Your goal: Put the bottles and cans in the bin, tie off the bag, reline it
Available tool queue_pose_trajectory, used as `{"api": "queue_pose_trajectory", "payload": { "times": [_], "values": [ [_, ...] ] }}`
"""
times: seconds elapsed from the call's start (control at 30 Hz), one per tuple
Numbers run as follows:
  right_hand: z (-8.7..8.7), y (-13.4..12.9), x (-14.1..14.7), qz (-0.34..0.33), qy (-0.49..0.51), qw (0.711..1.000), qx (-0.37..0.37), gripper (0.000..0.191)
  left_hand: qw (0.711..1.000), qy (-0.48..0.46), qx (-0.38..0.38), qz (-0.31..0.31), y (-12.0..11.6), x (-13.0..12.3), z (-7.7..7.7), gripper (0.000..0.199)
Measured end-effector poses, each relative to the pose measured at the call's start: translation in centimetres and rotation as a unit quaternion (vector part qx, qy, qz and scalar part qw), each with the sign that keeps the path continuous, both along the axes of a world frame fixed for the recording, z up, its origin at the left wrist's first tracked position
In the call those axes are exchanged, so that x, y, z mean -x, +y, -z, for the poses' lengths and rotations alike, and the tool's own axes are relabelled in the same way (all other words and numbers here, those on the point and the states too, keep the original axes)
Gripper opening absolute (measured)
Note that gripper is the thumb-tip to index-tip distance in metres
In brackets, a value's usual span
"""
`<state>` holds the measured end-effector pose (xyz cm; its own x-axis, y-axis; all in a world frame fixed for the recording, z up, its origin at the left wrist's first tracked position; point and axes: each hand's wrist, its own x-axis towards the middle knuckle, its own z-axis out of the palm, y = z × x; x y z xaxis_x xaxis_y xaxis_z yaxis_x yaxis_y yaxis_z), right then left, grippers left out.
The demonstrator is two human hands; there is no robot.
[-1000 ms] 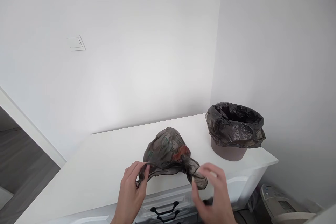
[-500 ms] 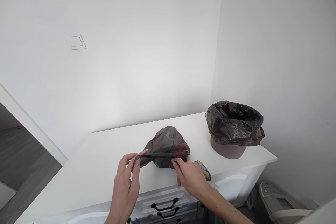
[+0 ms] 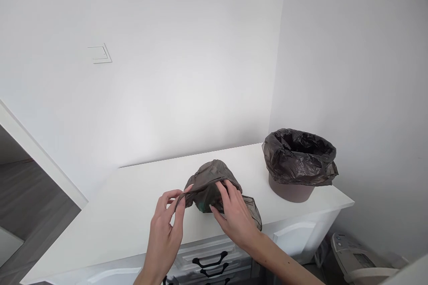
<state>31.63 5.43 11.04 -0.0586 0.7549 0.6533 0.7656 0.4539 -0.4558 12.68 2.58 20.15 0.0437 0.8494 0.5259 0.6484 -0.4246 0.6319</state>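
A dark, thin plastic garbage bag [image 3: 214, 170] lies bunched on the white cabinet top, with something green showing dimly through it; its contents I cannot make out. My left hand [image 3: 167, 222] pinches a gathered strip at the bag's left side between thumb and fingers. At the bag's front right, my right hand [image 3: 236, 213] is open, its fingertips resting on a fold near the top and the thumb held apart lower down. A loose flap of the bag sticks out to the right of my right hand, over the cabinet's front edge.
A brownish bin [image 3: 290, 191] lined with a black bag [image 3: 301, 167] stands on the cabinet top [image 3: 147, 187] at right. Drawers with black handles [image 3: 210, 260] are below the front edge. A beige appliance [image 3: 357, 256] sits low at right. White walls stand behind and to the right.
My right hand has let go of the bag's lower right edge and moved up onto its fold, fingers spreading. My left hand has shifted slightly right, still pinching the strip.
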Motion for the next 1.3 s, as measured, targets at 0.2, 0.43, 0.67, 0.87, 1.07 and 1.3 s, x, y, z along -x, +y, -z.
{"api": "queue_pose_trajectory", "payload": {
  "times": [0.2, 0.43, 0.67, 0.87, 1.07, 1.3],
  "values": [
    [-0.2, 0.6, -0.3, -0.002, -0.027, 0.999, 0.029, 0.072, 0.999, -0.015, 0.016, 0.026, 0.0, -0.6, -0.4, 0.039],
    [0.8, 1.0, -3.4, 0.029, -0.054, 0.997, 0.044, 0.009, 1.000, 0.000, 0.007, -0.008, 0.2, 0.6, -1.0, 0.040],
    [-4.0, -0.7, -7.9, 0.000, 0.121, 0.989, 0.081, 0.024, 0.999, 0.032, -0.006, -0.026, 1.0, 1.6, -1.9, 0.041],
    [-5.2, -3.5, -2.5, -0.176, 0.034, 0.983, -0.032, 0.039, 0.999, 0.032, -0.012, 0.003, 0.9, -0.2, -2.0, 0.039],
    [-2.8, -0.3, -1.4, -0.173, -0.022, 0.955, 0.238, 0.057, 0.996, 0.086, -0.027, -0.020, 0.9, 0.5, -2.0, 0.038],
    [-2.4, -0.2, -4.7, -0.286, 0.001, 0.928, 0.240, 0.062, 0.904, 0.231, -0.349, -0.087, 0.3, 2.8, 2.1, 0.064]
  ]
}}
